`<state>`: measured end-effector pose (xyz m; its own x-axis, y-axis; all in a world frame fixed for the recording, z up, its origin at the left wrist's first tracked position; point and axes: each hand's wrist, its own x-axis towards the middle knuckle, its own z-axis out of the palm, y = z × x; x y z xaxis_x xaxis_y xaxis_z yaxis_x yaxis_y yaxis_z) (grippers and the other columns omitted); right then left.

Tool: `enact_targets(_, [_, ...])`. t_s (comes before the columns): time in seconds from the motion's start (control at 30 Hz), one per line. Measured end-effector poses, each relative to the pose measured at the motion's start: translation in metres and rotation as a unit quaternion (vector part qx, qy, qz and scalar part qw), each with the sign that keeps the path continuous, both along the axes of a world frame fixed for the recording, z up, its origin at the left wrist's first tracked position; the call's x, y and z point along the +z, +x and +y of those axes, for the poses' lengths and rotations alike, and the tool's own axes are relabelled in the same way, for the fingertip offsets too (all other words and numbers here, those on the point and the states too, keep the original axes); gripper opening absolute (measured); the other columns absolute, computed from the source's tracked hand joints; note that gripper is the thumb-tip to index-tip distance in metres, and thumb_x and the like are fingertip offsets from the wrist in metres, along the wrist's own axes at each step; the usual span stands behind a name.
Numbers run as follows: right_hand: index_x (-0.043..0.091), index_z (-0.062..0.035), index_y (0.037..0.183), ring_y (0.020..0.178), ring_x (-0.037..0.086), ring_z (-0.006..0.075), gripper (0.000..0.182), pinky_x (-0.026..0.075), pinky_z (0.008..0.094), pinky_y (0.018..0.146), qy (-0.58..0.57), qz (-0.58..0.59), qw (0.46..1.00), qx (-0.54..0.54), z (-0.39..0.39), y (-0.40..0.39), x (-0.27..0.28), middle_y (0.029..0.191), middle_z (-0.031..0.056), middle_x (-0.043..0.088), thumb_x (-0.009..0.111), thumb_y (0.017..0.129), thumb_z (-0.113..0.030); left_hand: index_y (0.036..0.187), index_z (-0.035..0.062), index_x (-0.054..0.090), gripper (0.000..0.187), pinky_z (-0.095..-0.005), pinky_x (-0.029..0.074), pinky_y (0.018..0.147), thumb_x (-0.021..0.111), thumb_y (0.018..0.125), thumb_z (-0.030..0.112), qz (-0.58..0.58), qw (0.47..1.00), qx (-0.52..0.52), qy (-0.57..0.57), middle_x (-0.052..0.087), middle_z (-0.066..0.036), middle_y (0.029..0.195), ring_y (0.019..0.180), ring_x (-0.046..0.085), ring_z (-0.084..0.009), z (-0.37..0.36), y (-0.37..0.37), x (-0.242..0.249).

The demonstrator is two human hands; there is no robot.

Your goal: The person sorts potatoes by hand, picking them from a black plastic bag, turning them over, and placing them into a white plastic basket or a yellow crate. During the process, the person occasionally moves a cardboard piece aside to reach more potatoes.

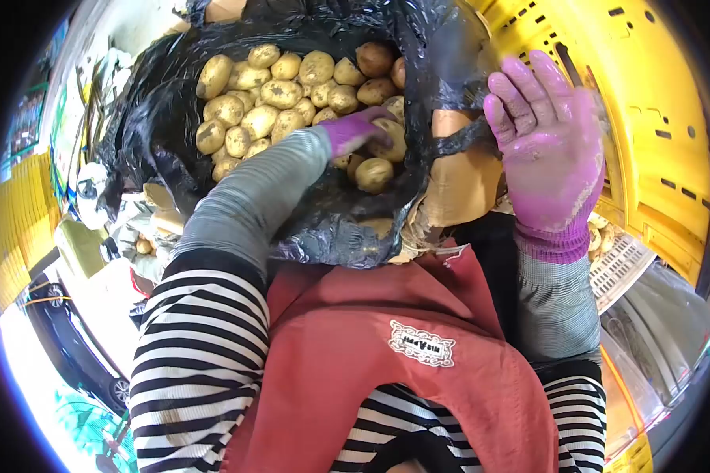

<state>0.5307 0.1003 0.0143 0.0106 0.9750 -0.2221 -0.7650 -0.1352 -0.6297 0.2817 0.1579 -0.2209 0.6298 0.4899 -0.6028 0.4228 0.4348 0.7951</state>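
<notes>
Many potatoes lie in a box lined with a black plastic bag. My left hand, in a purple-coated glove, reaches into the box from the left, its fingers curled over a potato near the right side. Just below that hand sits another potato. Raised to the right of the box, my right hand is open and empty, its dusty purple palm showing and fingers stretched out. A few reddish-brown potatoes are in the box's far right corner.
Torn brown cardboard shows at the box's right side. Yellow plastic crates stand on the right, with a white slatted basket holding potatoes beneath my right forearm. A red apron covers my lap. A dark car is at far left.
</notes>
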Motion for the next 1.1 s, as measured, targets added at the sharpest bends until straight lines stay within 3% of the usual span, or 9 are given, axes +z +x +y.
enact_targets(0.13, [0.045, 0.0028, 0.137, 0.114, 0.059, 0.03, 0.053, 0.047, 0.0414, 0.099, 0.014, -0.003, 1.0, 0.016, -0.001, -0.001, -0.003, 0.128, 0.0207, 0.057, 0.043, 0.103, -0.037, 0.144, 0.0086, 0.035, 0.065, -0.0474, 0.05, 0.099, 0.061, 0.085, 0.015, -0.206, 0.923, 0.176, -0.274, 0.051, -0.017, 0.135, 0.123, 0.056, -0.0311, -0.004, -0.023, 0.069])
enact_targets(0.27, [0.047, 0.0025, 0.136, 0.117, 0.057, 0.0254, 0.046, 0.045, 0.038, 0.101, 0.02, -0.207, 0.977, 0.054, 0.002, -0.023, 0.005, 0.129, 0.0183, 0.057, 0.05, 0.101, -0.027, 0.144, 0.0045, 0.034, 0.075, -0.0436, 0.046, 0.104, 0.066, 0.078, 0.023, -0.23, 0.958, 0.126, -0.112, 0.051, -0.016, 0.135, 0.124, 0.054, -0.0307, 0.0, -0.037, 0.151])
enact_targets(0.37, [0.04, 0.0001, 0.143, 0.118, 0.055, 0.0221, 0.056, 0.041, 0.0341, 0.105, 0.215, -0.485, 0.837, 0.135, -0.012, -0.032, -0.022, 0.137, 0.0171, 0.05, 0.06, 0.096, -0.023, 0.144, 0.003, 0.035, 0.078, -0.0402, 0.039, 0.109, 0.066, 0.075, 0.021, -0.2, 0.972, 0.111, 0.057, 0.049, -0.018, 0.139, 0.129, 0.049, -0.0299, -0.013, -0.045, 0.194])
enact_targets(0.47, [0.023, -0.0068, 0.152, 0.123, 0.052, 0.0243, 0.068, 0.054, 0.0356, 0.092, -0.032, -0.169, 0.942, 0.287, -0.031, -0.054, -0.006, 0.143, 0.0139, 0.041, 0.06, 0.097, -0.021, 0.143, 0.0023, 0.038, 0.065, -0.0407, 0.038, 0.11, 0.056, 0.085, 0.025, -0.302, 0.93, 0.184, 0.101, 0.049, -0.02, 0.139, 0.128, 0.05, -0.0302, -0.043, -0.029, 0.222])
enact_targets(0.57, [0.029, -0.0066, 0.148, 0.114, 0.056, 0.0206, 0.067, 0.059, 0.0274, 0.077, 0.022, -0.178, 0.941, 0.287, -0.034, -0.056, -0.006, 0.134, 0.0138, 0.046, 0.065, 0.094, -0.02, 0.132, -0.0009, 0.049, 0.045, -0.0396, 0.041, 0.107, 0.037, 0.1, 0.029, -0.228, 0.922, 0.254, 0.182, 0.055, -0.02, 0.132, 0.123, 0.054, -0.0285, -0.058, -0.025, 0.229])
enact_targets(0.63, [0.034, -0.0073, 0.145, 0.119, 0.053, 0.0204, 0.066, 0.053, 0.0302, 0.09, 0.105, -0.28, 0.921, 0.251, -0.041, -0.06, -0.007, 0.135, 0.0125, 0.046, 0.067, 0.088, -0.011, 0.128, 0.0009, 0.053, 0.047, -0.0354, 0.049, 0.096, 0.03, 0.104, 0.034, -0.086, 0.906, 0.234, 0.341, 0.061, -0.015, 0.119, 0.115, 0.059, -0.0246, -0.073, -0.024, 0.233])
enact_targets(0.7, [0.036, -0.0067, 0.144, 0.122, 0.05, 0.0209, 0.069, 0.048, 0.0324, 0.098, 0.243, -0.426, 0.849, 0.199, -0.043, -0.058, -0.02, 0.135, 0.0118, 0.047, 0.068, 0.084, -0.005, 0.138, 0.005, 0.044, 0.047, -0.0353, 0.051, 0.091, 0.034, 0.103, 0.034, -0.231, 0.883, 0.409, -0.014, 0.056, -0.013, 0.128, 0.117, 0.056, -0.0232, -0.096, -0.013, 0.251])
enact_targets(0.83, [0.044, -0.006, 0.137, 0.123, 0.048, 0.0202, 0.064, 0.04, 0.0318, 0.104, 0.33, -0.545, 0.759, 0.135, -0.046, -0.057, -0.02, 0.132, 0.0119, 0.049, 0.069, 0.079, -0.003, 0.147, 0.01, 0.03, 0.055, -0.0369, 0.052, 0.09, 0.045, 0.1, 0.034, -0.206, 0.913, 0.35, 0.034, 0.047, -0.012, 0.135, 0.12, 0.053, -0.0222, -0.116, -0.007, 0.243])
enact_targets(1.1, [0.048, -0.0025, 0.132, 0.114, 0.056, 0.0164, 0.036, 0.044, 0.0276, 0.099, 0.132, -0.283, 0.939, 0.147, -0.035, -0.055, -0.037, 0.124, 0.0101, 0.055, 0.043, 0.104, -0.024, 0.147, 0.005, 0.029, 0.073, -0.0315, 0.04, 0.106, 0.057, 0.08, 0.004, -0.185, 0.912, 0.237, 0.278, 0.042, -0.013, 0.141, 0.13, 0.043, -0.0225, -0.115, -0.006, 0.231])
